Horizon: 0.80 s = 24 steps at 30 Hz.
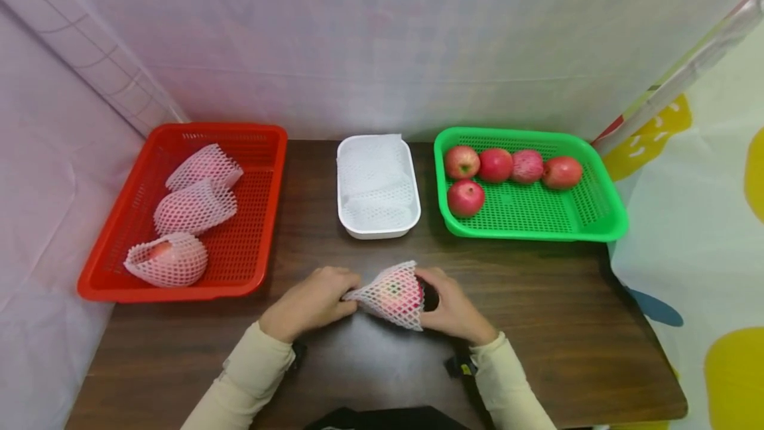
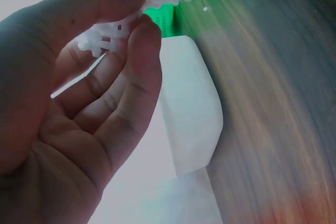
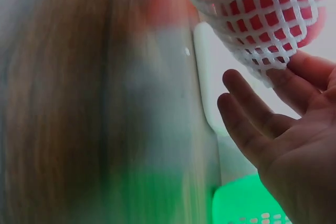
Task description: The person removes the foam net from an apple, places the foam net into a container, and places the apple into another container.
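An apple (image 1: 408, 294) sits inside a white foam net sleeve (image 1: 386, 292) above the table's front middle. My left hand (image 1: 313, 300) pinches the narrow, gathered left end of the sleeve between thumb and fingers, also visible in the left wrist view. At the wide right end, my right hand (image 1: 452, 304) holds the netted apple, fingers on the far side and thumb on the near side. The right wrist view shows red apple skin (image 3: 315, 27) past the net's edge, with fingers (image 3: 294, 87) of that hand touching the rim.
A red basket (image 1: 271, 217) on the left holds several net-wrapped apples (image 1: 193, 208). Behind the hands stands a white tray (image 1: 379, 233) of flat foam nets (image 1: 376, 171). To the right, a green basket (image 1: 525, 234) holds several bare apples (image 1: 465, 198). White cloth (image 1: 382, 38) hangs behind.
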### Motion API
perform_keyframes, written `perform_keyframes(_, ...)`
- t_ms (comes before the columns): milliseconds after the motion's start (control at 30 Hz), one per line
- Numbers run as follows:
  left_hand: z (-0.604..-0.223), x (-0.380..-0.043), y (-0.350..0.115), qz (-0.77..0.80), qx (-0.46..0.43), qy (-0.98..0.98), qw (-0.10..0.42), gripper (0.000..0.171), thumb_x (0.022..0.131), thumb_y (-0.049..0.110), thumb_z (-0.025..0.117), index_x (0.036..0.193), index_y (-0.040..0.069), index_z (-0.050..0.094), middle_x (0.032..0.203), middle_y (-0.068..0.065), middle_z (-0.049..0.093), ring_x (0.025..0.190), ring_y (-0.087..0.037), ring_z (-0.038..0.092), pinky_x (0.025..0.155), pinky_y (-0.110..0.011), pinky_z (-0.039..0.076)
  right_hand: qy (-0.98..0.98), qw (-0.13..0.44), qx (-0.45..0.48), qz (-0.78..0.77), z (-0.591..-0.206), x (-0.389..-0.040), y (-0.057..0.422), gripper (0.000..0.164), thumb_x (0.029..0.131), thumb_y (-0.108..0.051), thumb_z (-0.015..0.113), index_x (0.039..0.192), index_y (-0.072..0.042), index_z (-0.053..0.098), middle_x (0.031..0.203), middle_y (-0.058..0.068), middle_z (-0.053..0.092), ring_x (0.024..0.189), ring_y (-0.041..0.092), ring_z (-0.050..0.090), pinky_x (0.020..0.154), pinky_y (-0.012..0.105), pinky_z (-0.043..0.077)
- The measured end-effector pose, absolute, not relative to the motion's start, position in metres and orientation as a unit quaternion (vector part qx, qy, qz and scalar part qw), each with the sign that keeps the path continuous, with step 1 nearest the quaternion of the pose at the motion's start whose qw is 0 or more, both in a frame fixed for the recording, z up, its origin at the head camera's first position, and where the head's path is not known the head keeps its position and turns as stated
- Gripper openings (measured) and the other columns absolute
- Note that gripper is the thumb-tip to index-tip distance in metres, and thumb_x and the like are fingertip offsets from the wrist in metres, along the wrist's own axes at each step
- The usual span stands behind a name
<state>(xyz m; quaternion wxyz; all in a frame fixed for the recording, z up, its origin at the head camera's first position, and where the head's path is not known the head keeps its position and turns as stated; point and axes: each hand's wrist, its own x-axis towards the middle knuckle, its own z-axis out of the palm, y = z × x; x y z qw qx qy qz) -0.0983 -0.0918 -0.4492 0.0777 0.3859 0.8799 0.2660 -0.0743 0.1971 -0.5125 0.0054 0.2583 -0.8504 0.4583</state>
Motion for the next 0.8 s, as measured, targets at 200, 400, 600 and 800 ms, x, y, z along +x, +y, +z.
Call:
perform_keyframes(200,-0.449,-0.101,-0.094,0.256,0.376,0.885,0.095,0.019,0.079,0.008,0.074,0.075,0.021,0.061,0.07,0.012,0.052,0.061,-0.005,0.046,0.053,-0.024,0.041,-0.841,0.016,0.202,0.501,-0.504,-0.069,0.211,0.073,0.072,-0.019,0.091,0.137,-0.011,0.059,0.129,0.004,0.062,0.117,0.019,0.057,0.099,0.04,0.047)
perform_keyframes(400,-0.433,-0.109,-0.099,0.24,0.355,0.901,0.068,0.018,0.078,0.011,0.076,0.076,0.02,0.061,0.073,0.011,0.054,0.063,-0.007,0.049,0.055,-0.025,0.043,-0.859,0.055,0.178,0.476,-0.499,-0.068,0.234,0.078,0.067,-0.021,0.095,0.135,-0.01,0.059,0.129,0.003,0.063,0.117,0.019,0.057,0.098,0.037,0.046)
perform_keyframes(600,-0.399,-0.138,-0.104,0.228,0.344,0.91,-0.03,0.012,0.078,0.011,0.076,0.084,0.013,0.066,0.078,0.002,0.06,0.067,-0.016,0.054,0.059,-0.033,0.048,-0.871,0.057,0.17,0.458,-0.501,-0.064,0.246,0.074,0.07,-0.029,0.094,0.134,-0.013,0.06,0.129,-0.001,0.062,0.118,0.018,0.057,0.099,0.038,0.046)
perform_keyframes(800,-0.367,-0.174,-0.099,0.196,0.312,0.918,-0.149,0.011,0.082,0.007,0.073,0.091,0.004,0.067,0.077,-0.008,0.058,0.066,-0.026,0.055,0.06,-0.04,0.049,-0.872,0.047,0.172,0.456,-0.505,-0.062,0.242,0.073,0.071,-0.031,0.093,0.133,-0.012,0.06,0.127,0.002,0.063,0.118,0.02,0.057,0.098,0.039,0.046)
